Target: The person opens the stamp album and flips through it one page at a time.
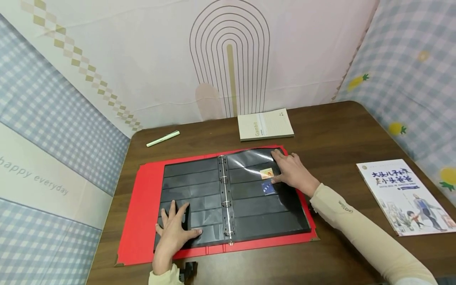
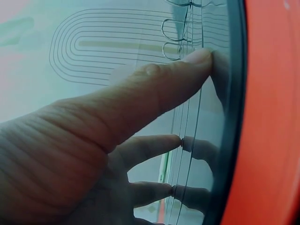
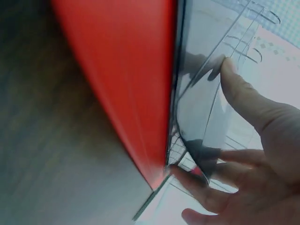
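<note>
A red ring binder (image 1: 142, 221) is lying open on the brown worktop (image 1: 338, 134), black pocket pages spread to both sides of the metal rings (image 1: 225, 194). The left page (image 1: 192, 182) is being pressed flat near its lower corner by the left hand (image 1: 174, 231), fingers (image 2: 164, 89) spread and straight, nothing gripped. The right page (image 1: 263, 213) is being touched near its upper outer part by the right hand (image 1: 293, 172), fingers (image 3: 243, 93) extended and lying on the glossy plastic, also gripping nothing. Just beside that hand, an orange card (image 1: 266, 173) and a blue card (image 1: 268, 187) are sitting in pocket rows of the right page; whether they are fully seated cannot be told.

Risk judged from here: the slick pocket film could be dragged or creased if the right fingers are pushed sideways, and the small cards could be slid out of their open pocket slots. If the left hand's pressure is released, the binder could be shifted across the worktop.

A green pen (image 1: 163, 138), a beige notebook (image 1: 265, 124) and a picture book (image 1: 404, 196) are lying well apart from the binder.
</note>
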`<state>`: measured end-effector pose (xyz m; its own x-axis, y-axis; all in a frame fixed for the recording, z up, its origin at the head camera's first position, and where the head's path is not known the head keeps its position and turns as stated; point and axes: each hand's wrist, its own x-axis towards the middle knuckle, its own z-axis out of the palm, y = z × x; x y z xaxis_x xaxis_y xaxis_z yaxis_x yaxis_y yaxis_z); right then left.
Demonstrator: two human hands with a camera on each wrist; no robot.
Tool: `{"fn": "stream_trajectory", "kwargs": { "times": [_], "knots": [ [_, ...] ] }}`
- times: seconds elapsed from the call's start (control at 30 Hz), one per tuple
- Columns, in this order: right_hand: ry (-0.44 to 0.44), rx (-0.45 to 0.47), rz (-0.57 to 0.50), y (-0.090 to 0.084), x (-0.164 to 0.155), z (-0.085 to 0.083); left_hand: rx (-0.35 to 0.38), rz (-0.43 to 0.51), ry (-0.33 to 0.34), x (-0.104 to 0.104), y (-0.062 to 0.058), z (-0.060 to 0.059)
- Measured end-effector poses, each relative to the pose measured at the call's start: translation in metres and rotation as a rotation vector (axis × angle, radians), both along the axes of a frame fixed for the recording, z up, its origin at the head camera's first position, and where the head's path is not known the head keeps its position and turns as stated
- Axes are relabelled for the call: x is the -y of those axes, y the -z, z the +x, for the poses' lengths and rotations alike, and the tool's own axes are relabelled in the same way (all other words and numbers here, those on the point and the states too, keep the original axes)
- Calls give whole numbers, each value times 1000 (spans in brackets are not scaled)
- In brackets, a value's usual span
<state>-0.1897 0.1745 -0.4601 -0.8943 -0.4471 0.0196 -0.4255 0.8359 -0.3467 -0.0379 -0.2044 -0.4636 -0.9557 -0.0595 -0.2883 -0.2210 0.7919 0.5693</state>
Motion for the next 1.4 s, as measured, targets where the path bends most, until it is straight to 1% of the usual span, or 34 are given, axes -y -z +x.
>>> {"fn": "stream_trajectory", "kwargs": {
  "times": [0.17,0.4,0.53,0.63,0.8,0.97,1.13,1.2,1.3,1.4],
  "knots": [
    [1,9,-18,0,0,1,-8,7,-2,-1,0,0],
    [8,34,-65,1,-1,7,-4,17,-11,-2,2,0],
    [30,62,-113,2,-5,12,-8,18,-13,-2,2,0],
    [60,106,-172,1,-9,18,-10,22,-13,-2,2,1],
    [99,173,-260,-4,-14,26,-11,22,-14,-1,1,2],
    [133,185,-316,-8,-18,31,-13,20,-11,0,2,2],
    [176,193,-344,-15,-21,34,-12,30,-13,0,3,3],
    [191,215,-347,-19,-23,35,-10,34,-14,0,3,3],
    [188,260,-381,-22,-26,37,-7,36,-14,1,3,3],
    [155,313,-413,-23,-30,41,-9,34,-12,1,2,3]
  ]
}}
